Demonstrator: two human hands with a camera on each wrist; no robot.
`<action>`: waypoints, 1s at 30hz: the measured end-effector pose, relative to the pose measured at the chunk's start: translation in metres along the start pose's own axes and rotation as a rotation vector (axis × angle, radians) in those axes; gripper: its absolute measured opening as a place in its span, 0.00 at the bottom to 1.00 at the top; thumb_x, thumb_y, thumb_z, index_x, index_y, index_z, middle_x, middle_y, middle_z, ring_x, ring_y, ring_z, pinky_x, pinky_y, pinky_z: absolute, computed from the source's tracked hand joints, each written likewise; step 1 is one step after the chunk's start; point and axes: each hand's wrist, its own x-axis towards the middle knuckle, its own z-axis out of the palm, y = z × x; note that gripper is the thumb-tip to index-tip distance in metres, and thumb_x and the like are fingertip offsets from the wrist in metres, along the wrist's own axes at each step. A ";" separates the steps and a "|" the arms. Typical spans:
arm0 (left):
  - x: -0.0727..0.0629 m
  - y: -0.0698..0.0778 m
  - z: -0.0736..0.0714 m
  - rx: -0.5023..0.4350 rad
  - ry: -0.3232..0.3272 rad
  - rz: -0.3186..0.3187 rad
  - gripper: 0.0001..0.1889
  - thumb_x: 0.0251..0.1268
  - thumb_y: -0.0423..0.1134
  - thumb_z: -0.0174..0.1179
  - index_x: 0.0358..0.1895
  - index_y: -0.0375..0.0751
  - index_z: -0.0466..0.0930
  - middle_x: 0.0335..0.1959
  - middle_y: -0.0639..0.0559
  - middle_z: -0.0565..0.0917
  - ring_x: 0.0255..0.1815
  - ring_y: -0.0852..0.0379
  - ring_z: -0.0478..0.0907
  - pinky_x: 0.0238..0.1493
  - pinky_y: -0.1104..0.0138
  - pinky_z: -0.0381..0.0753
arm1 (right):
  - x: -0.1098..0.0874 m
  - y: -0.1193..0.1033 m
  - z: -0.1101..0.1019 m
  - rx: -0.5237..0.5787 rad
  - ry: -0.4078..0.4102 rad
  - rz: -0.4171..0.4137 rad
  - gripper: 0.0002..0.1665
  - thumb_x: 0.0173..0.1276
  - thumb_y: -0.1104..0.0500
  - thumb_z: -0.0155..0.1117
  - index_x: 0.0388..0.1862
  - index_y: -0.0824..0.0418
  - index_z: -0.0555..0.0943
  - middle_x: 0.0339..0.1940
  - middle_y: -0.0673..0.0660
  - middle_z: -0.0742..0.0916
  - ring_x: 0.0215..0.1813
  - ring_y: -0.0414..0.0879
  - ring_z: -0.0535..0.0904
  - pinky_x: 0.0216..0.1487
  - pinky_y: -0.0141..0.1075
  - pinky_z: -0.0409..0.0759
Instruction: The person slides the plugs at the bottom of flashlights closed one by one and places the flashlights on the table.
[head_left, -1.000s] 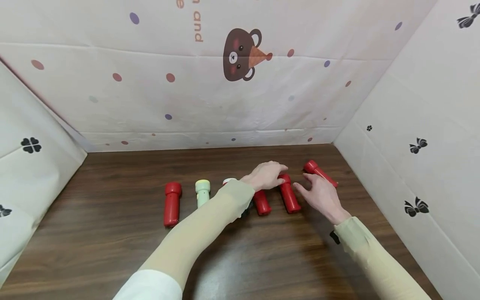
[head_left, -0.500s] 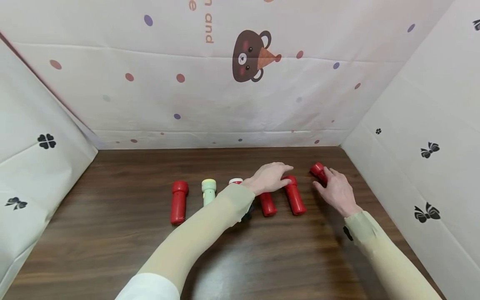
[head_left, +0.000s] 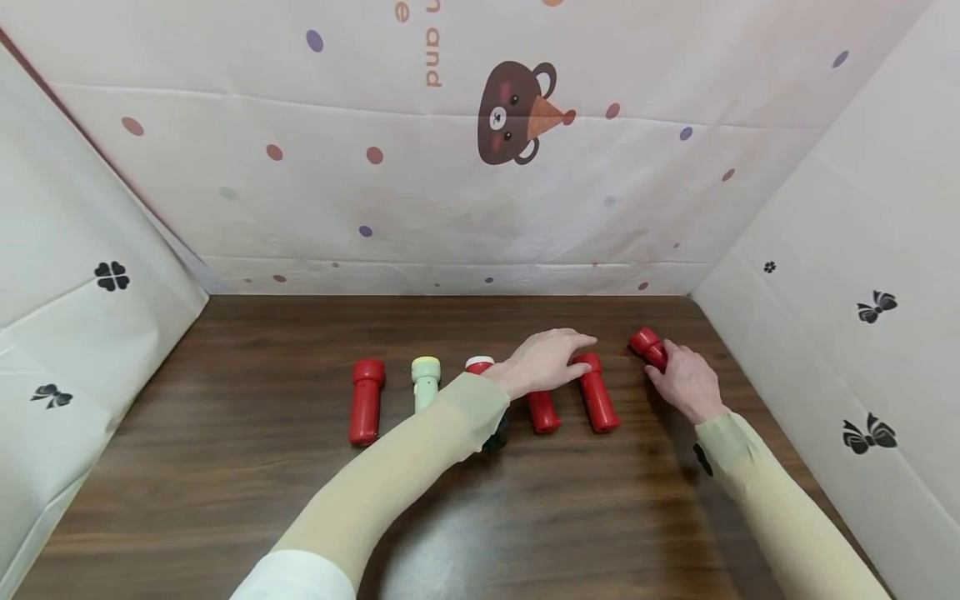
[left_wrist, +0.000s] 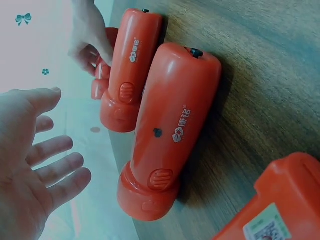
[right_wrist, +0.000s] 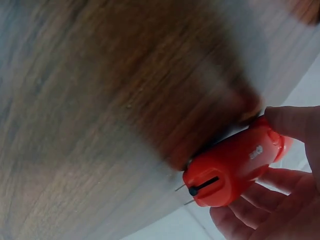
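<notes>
My right hand (head_left: 686,383) grips the rightmost red flashlight (head_left: 647,344) near the back right of the table. In the right wrist view the thumb lies on one side of that flashlight (right_wrist: 240,162) and the fingers on the other. Two thin metal prongs (right_wrist: 189,202) stick out near its tail, beside a black slider. My left hand (head_left: 543,360) hovers over the other flashlights with its fingers spread and holds nothing. Just right of it lies another red flashlight (head_left: 598,396); a further red flashlight (head_left: 543,410) is partly hidden below it.
Left of the arm lie a red flashlight (head_left: 366,404) and a pale green flashlight (head_left: 425,379). A white-rimmed red flashlight (head_left: 480,364) is mostly covered by the left sleeve. Patterned cloth walls (head_left: 420,200) border the wooden table (head_left: 247,467).
My right hand has moved right and back onto the rightmost flashlight and taken hold of it; the flashlight has turned slightly. The left hand has stayed over the row. The head view has shifted left.
</notes>
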 end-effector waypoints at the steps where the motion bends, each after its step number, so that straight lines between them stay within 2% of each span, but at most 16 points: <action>1: 0.000 0.001 0.000 -0.003 0.001 0.003 0.27 0.81 0.50 0.56 0.79 0.52 0.70 0.76 0.53 0.77 0.78 0.56 0.73 0.78 0.65 0.74 | 0.000 0.001 0.000 -0.005 0.001 0.005 0.30 0.71 0.56 0.67 0.62 0.77 0.74 0.41 0.75 0.85 0.41 0.69 0.83 0.41 0.62 0.82; 6: -0.001 0.003 0.001 -0.019 0.005 0.012 0.27 0.81 0.49 0.56 0.78 0.52 0.70 0.76 0.53 0.77 0.78 0.56 0.74 0.78 0.64 0.75 | 0.001 0.004 -0.002 -0.021 0.014 0.026 0.21 0.70 0.57 0.68 0.51 0.73 0.78 0.33 0.70 0.85 0.32 0.63 0.82 0.31 0.57 0.80; 9: -0.001 0.004 0.003 -0.026 0.008 0.013 0.27 0.81 0.49 0.56 0.78 0.52 0.70 0.76 0.53 0.77 0.78 0.56 0.74 0.78 0.64 0.75 | 0.001 0.004 -0.004 -0.022 0.016 0.033 0.19 0.70 0.57 0.68 0.49 0.73 0.79 0.31 0.69 0.85 0.31 0.62 0.82 0.29 0.55 0.79; 21: 0.002 0.008 0.011 -0.052 0.053 0.039 0.26 0.81 0.49 0.57 0.77 0.52 0.72 0.74 0.53 0.80 0.76 0.56 0.76 0.77 0.65 0.76 | -0.002 -0.008 -0.019 0.098 0.037 0.053 0.25 0.71 0.52 0.68 0.56 0.71 0.80 0.30 0.64 0.85 0.29 0.56 0.79 0.26 0.41 0.71; 30: -0.002 0.007 0.017 -0.127 0.048 0.042 0.27 0.80 0.49 0.58 0.77 0.53 0.71 0.74 0.54 0.79 0.75 0.55 0.76 0.75 0.62 0.79 | -0.010 -0.029 -0.032 0.180 0.030 0.046 0.32 0.74 0.50 0.67 0.64 0.73 0.78 0.43 0.71 0.89 0.34 0.56 0.80 0.30 0.37 0.72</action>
